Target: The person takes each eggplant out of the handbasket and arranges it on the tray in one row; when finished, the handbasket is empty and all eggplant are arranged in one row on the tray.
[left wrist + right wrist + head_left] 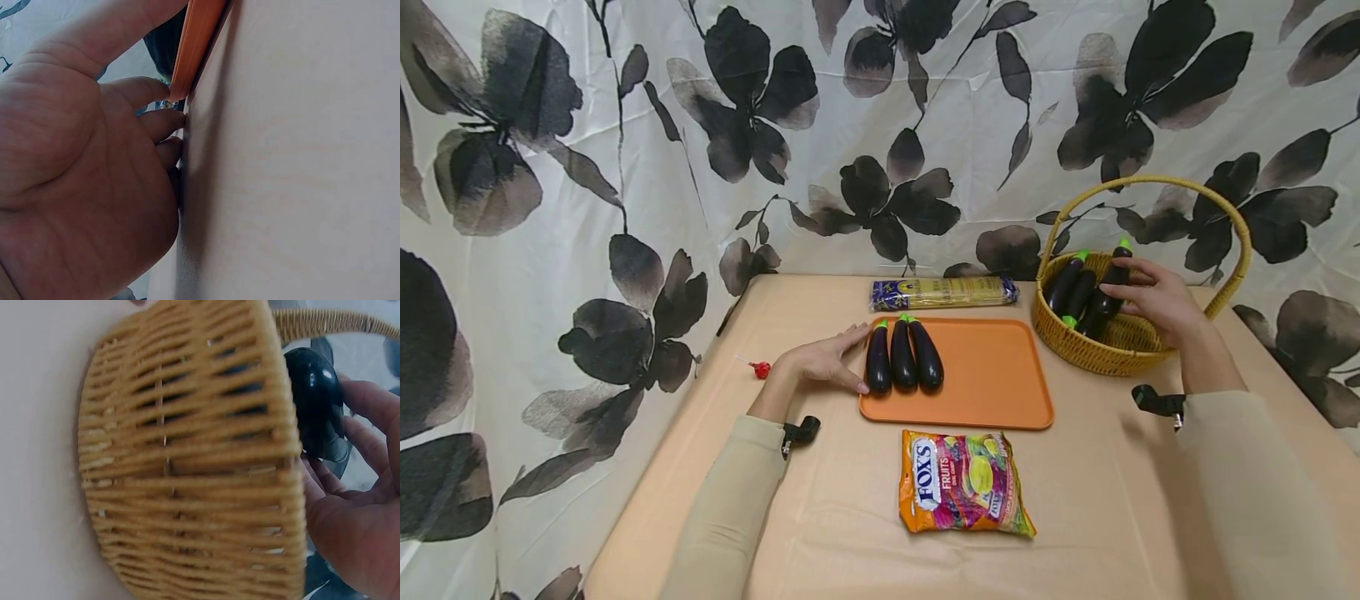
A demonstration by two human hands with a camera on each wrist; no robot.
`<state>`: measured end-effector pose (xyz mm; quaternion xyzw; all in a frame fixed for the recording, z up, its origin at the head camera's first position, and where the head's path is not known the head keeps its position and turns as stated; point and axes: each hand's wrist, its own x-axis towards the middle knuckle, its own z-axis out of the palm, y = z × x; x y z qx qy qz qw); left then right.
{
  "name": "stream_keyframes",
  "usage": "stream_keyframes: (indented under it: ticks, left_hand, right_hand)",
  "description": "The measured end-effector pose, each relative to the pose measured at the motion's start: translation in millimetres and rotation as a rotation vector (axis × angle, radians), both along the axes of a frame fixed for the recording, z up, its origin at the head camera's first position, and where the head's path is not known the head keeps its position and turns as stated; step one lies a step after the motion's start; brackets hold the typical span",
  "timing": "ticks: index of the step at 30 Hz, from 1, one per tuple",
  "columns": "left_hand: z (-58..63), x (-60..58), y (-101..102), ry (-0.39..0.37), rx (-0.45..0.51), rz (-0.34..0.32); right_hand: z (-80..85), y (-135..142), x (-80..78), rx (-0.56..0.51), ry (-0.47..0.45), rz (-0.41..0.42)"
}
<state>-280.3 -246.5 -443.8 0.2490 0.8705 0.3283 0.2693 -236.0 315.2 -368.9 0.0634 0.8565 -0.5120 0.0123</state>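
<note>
My right hand (1165, 304) grips an eggplant (1105, 304) by its side, inside the wicker basket (1101, 358). In the right wrist view that dark, glossy eggplant (312, 400) shows above the basket rim, with thumb and fingers around it. Two more eggplants (1064, 283) lie to its left in the basket. At the orange tray's (988, 367) left edge is my left hand (823, 360), thumb and fingers spread beside the leftmost of three eggplants (877, 362) lined up on the tray. The left wrist view shows its fingertips right at the tray's edge.
Behind the tray lies a long blue and yellow packet (943, 293). A candy bag (962, 483) is in front of the tray, and a red lollipop (761, 369) left of my left hand. The basket's tall handle (1150, 180) arches over its opening.
</note>
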Motion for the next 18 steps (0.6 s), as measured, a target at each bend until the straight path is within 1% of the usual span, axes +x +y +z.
stream_keyframes:
  ticks: [6,11,18]
  left_hand:
    - [-0.8,-0.2,0,0.007,0.004,-0.004]
    - [-2.0,-1.0,-1,0.015,0.003,-0.005]
    - [-0.6,0.1,-1,-0.014,0.010,0.001]
  right_hand:
    - [5.7,-15,2.9,0.012,0.047,0.029]
    - [9.4,-27,6.8,0.000,0.099,0.062]
    - [20.0,-48,12.5,-0.005,0.155,0.110]
